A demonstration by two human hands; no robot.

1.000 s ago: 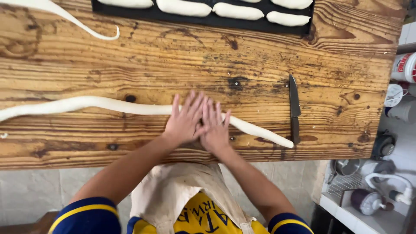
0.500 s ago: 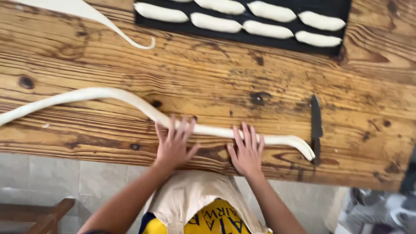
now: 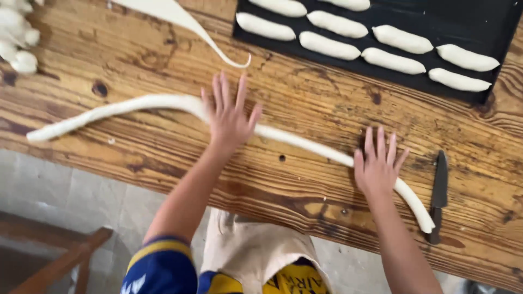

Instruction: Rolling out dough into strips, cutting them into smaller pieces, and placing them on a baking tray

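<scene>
Rolling a dough rope (image 3: pixel 305 142) on the table (image 3: pixel 305 81), left hand (image 3: pixel 229 117) and right hand (image 3: pixel 377 166) lie flat, fingers spread, gripping nothing; thinning it evenly likely needs light outward strokes.

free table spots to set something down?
Bare wood between the dough rope and the black tray, and along the near edge between left hand and right hand. Crowded by the knife and the dough pieces far left.

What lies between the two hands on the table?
In the head view, a thin stretch of the dough rope spans from the left hand to the right hand, over bare wooden table.
</scene>
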